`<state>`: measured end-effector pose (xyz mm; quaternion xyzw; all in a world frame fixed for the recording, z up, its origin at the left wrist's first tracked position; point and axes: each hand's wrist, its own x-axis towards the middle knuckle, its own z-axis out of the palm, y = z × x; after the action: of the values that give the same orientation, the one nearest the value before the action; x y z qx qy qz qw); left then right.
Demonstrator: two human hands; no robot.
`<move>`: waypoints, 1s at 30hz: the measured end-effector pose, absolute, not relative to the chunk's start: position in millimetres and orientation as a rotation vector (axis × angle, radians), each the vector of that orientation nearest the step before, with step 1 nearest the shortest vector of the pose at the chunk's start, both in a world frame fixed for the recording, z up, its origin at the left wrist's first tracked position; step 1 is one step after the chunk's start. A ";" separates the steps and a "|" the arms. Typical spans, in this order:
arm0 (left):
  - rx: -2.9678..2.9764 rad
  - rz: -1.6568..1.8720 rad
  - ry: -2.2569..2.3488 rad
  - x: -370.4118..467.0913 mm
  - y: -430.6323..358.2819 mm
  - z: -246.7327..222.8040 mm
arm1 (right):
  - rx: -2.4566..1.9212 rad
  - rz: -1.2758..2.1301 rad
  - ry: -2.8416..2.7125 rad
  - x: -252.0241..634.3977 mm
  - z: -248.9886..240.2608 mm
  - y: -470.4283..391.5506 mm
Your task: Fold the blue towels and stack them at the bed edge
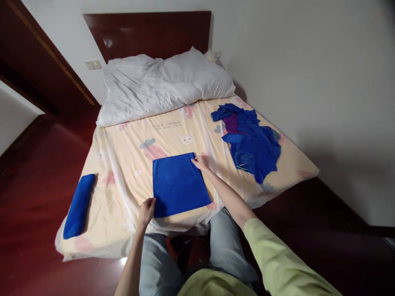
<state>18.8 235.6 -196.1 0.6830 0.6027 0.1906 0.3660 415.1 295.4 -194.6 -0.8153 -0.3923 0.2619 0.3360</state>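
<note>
A blue cloth (180,185), folded into a flat rectangle, lies on the bed in front of me. My left hand (147,210) pinches its left edge, close to the near left corner. At the far right corner, my right hand (200,162) grips the cloth between thumb and fingers. Off to the left rests another blue cloth (79,205), folded into a long narrow bundle. On the right side of the bed is a crumpled heap of blue cloths (257,148) with a purple piece (232,123) among them.
The bed (111,222) has a cream sheet printed with carrots and a rabbit. A bunched white quilt (163,82) lies across its far end, below a dark wooden headboard (154,35). A white wall (308,82) runs along the right.
</note>
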 end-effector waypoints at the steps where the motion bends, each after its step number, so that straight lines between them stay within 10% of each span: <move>1: 1.758 0.509 1.573 20.0 232.7 -200.0 | -2.151 0.655 -1.044 416.7 -198.3 309.7; 22: 2.148 0.656 1.842 44.3 185.2 -203.7 | -2.266 0.449 -1.228 437.6 -219.3 329.5; 30: 2.321 0.453 1.042 201.6 98.3 -165.4 | -2.029 0.609 -1.127 448.8 -218.0 311.7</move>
<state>201.6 98.3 -165.4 0.8634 0.3877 0.1687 0.2752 448.8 311.7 -218.0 -0.7881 -0.4375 0.2364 0.3626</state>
